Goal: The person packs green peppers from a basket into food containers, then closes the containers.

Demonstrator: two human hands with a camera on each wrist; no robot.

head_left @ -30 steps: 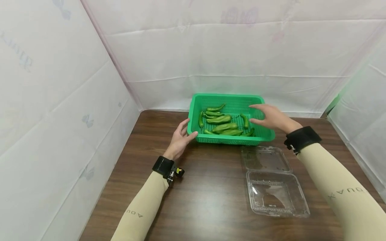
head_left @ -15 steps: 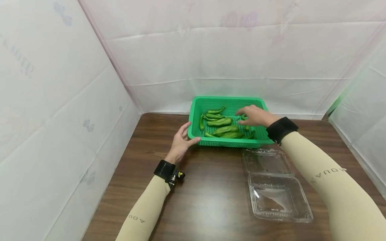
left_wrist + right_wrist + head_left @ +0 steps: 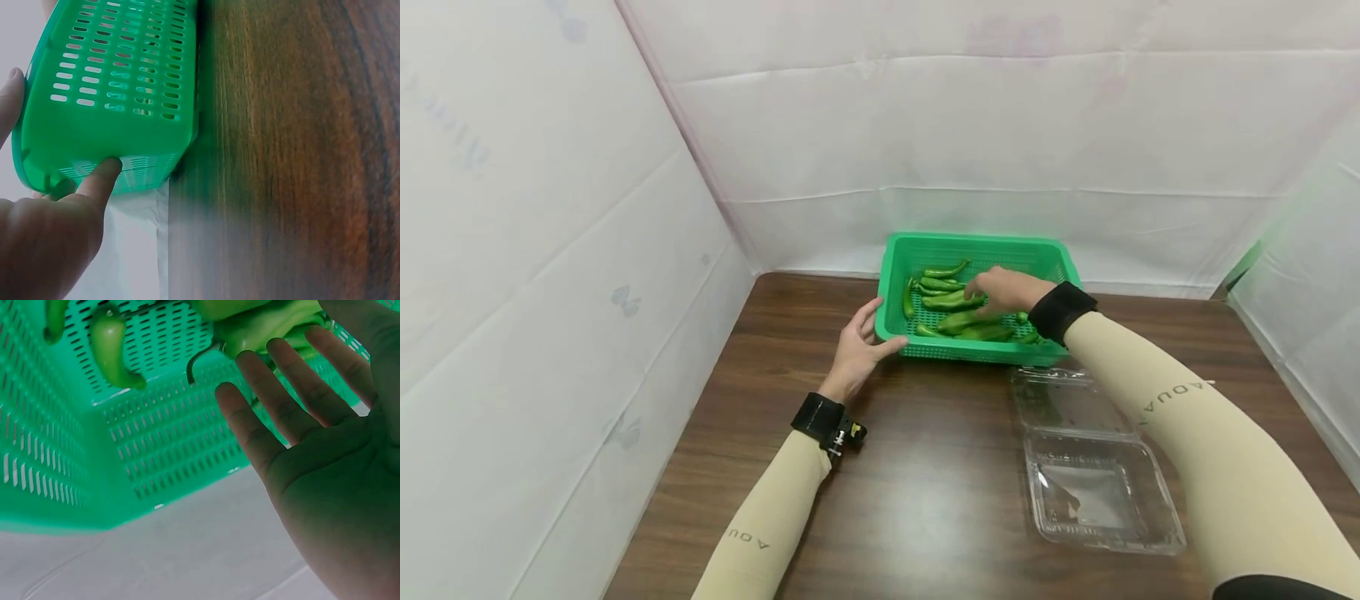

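Observation:
A green perforated basket (image 3: 977, 246) stands at the back of the brown table and holds several green peppers (image 3: 946, 270). My left hand (image 3: 861, 343) grips the basket's near left corner, thumb on the front wall (image 3: 100, 181). My right hand (image 3: 1006, 288) reaches into the basket with its fingers straight, hovering just over the peppers in the middle. In the right wrist view the spread fingers (image 3: 281, 419) point at a large pepper (image 3: 262, 325) and hold nothing.
An open clear plastic clamshell box (image 3: 1093, 479) lies on the table right of centre, in front of the basket, under my right forearm. White sheeting walls close in the left, back and right sides.
My right hand has moved left from the basket's right rim to above the peppers in the middle. The left hand stays on the basket corner.

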